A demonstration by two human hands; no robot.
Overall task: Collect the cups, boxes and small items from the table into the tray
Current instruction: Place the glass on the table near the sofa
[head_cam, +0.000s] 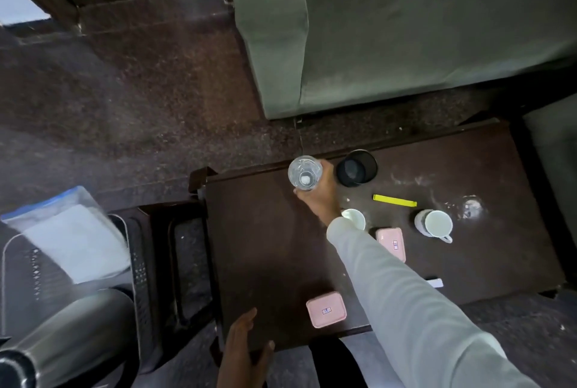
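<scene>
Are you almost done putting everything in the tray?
Not nearly. The tray at the left holds a zip bag, but none of the table's cups or boxes. In hand: the right hand grips a clear glass; the left hand rests on the table edge. Left: black cup, two white cups, two pink boxes, yellow clip.

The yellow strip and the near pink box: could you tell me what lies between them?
In the head view, the far pink box lies between the yellow strip and the near pink box, beside the sleeve.
</scene>
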